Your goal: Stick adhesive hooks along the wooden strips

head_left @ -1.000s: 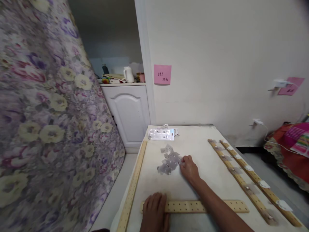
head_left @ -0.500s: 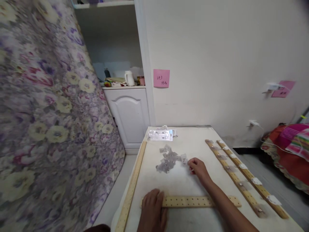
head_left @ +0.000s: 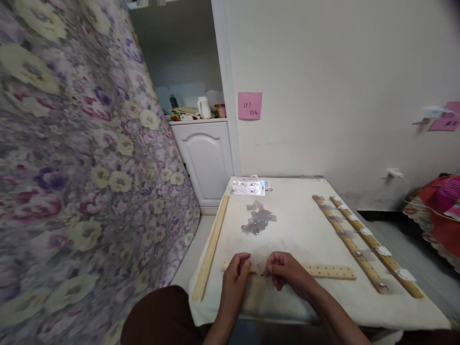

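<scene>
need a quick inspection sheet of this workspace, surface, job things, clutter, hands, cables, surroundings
surface: table with white covering
job things: small clear packet between the hands; packet pile beyond; perforated strips at left and near edge; two at right bearing small pieces
clutter: flat clear package at far end
hands: left and right close together, fingers bent; exact grip unclear
cables: white cord at right, off the table
surroundings: floral curtain, white cabinet, pink note

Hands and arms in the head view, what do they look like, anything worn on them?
The left hand and right hand are ungloved, and no watch or bracelet shows. The left forearm and right forearm are bare, with no sleeves in view.
</scene>
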The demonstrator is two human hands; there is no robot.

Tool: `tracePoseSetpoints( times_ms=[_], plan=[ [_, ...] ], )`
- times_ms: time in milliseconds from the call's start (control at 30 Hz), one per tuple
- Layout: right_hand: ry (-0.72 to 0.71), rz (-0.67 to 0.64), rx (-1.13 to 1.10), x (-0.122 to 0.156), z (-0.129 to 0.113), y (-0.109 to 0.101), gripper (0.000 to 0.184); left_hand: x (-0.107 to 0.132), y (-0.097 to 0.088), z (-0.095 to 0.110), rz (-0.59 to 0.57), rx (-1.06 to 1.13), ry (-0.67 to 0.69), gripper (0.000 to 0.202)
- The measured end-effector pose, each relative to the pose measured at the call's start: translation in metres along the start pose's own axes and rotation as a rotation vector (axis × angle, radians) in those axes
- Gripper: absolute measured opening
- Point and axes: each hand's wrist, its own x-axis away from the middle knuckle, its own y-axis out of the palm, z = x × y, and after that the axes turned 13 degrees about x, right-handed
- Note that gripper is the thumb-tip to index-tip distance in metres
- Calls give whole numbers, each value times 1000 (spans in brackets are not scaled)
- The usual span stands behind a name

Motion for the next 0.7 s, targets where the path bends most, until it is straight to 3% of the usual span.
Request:
tracePoseSetpoints(
  times_ms=[167,333,533,700],
  plan=[
    [-1,15,79,6,-2,7,13,3,2,-3,-9,188,-99,23],
    [-90,105,121,6,-1,9,13,10,1,-13,25,369,-249,21],
    [-186,209,226,2,-5,10,18,26,10,-18,155,836,-547,24],
    [-161,195,241,6,-5,12,26,36,23,-22,212,1111,-631,21]
  ],
)
